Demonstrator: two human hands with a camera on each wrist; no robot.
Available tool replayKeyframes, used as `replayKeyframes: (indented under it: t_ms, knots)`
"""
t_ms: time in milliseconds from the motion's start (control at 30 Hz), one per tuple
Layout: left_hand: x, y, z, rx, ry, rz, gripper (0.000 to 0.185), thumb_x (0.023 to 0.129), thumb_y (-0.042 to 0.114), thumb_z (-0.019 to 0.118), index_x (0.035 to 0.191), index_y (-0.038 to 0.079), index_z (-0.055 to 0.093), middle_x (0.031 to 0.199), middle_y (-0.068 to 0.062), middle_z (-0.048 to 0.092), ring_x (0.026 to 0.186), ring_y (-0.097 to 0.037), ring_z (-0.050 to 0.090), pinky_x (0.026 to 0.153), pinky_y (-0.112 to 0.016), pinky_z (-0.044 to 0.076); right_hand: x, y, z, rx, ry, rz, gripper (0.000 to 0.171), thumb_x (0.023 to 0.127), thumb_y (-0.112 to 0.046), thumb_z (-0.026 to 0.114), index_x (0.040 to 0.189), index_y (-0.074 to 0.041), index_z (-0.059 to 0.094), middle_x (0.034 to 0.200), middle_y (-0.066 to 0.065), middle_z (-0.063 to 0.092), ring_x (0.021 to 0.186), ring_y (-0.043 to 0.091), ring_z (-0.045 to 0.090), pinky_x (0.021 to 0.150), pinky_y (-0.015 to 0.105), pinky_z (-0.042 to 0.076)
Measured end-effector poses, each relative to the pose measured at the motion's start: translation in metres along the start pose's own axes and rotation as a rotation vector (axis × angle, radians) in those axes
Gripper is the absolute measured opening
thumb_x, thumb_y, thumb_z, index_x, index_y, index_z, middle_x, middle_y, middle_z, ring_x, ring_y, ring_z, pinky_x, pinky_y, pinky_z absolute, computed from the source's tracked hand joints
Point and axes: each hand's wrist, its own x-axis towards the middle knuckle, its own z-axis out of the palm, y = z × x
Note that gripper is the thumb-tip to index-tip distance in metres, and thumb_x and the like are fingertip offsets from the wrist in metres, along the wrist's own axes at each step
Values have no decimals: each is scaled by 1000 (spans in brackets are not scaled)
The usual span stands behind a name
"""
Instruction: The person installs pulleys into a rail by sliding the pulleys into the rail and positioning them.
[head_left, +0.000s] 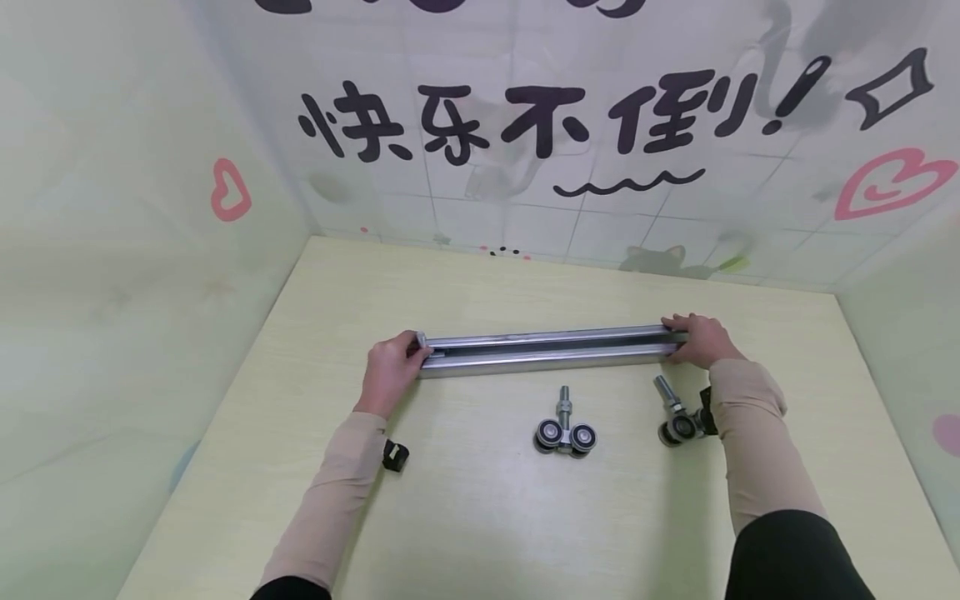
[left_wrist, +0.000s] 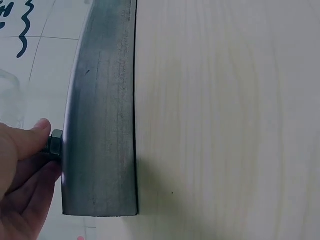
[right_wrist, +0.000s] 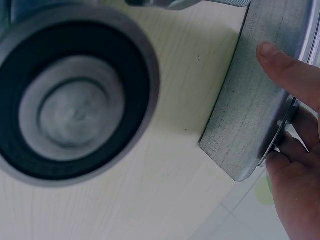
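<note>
Pale wood-grain table [head_left: 480, 517] fills the lower view, boxed in by light walls [head_left: 112, 275] printed with black characters, pink hearts and faint cats. Across the table's middle lies a long grey metal rail [head_left: 551, 348], running from nine o'clock to three o'clock, flat on the board. The left hand [head_left: 390, 371] grasps the rail's nine o'clock end, fingers curled around it; from the left wrist view the thumb and fingers pinch a small hex nut [left_wrist: 55, 142] that sticks out at that end. The right hand [head_left: 699, 339] clasps the three o'clock end, thumb laid on the near face of the rail and the fingers wrapped behind its far edge. At six o'clock from the rail's middle, near but apart from it, stands a roller carriage [head_left: 565, 432] with two black wheels and a threaded bolt pointing up toward the rail. A second roller carriage [head_left: 675, 421] lies tilted at about five o'clock, just beside the right forearm; its wheel looms blurred in the right wrist view.
</note>
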Motion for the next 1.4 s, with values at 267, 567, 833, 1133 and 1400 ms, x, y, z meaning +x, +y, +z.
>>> replayKeyframes:
  t_ms: [267,567,833,1133,1400]
  knots:
    - [5,-10,-24,-90,-274,-71,58,72,19,76,121,0,54,118,-21,57,111,-36,53,95,-45,41,2,2,1,-7,2,-16,71,66,-10,75,128,2,44,134,31,34,116,57,29,96,60,29]
    - [14,-22,-25,-8,-465,-42,62,65,19,80,118,-3,57,114,-21,60,104,-34,57,92,-43,43,0,1,2,-6,-3,-16,71,65,-11,75,128,3,45,134,31,34,119,58,25,97,61,27]
    - [22,-16,-25,4,-486,-175,64,58,17,84,114,-3,60,112,-20,62,102,-34,57,93,-43,42,0,0,2,-24,10,-39,70,65,-10,74,127,3,45,131,33,38,115,57,32,95,60,31]
    - [29,-10,-27,9,-501,-238,64,55,15,86,111,-3,61,108,-19,63,99,-32,58,93,-41,43,4,-13,-8,-75,-100,-66,75,68,-16,74,129,9,39,132,40,28,123,57,17,98,63,24]
    - [29,-11,-27,12,-536,-278,64,57,14,85,113,-4,60,111,-20,62,102,-33,57,95,-41,41,27,-82,-2,-92,-188,-230,81,77,-34,70,137,5,31,140,33,22,128,50,21,101,62,19]
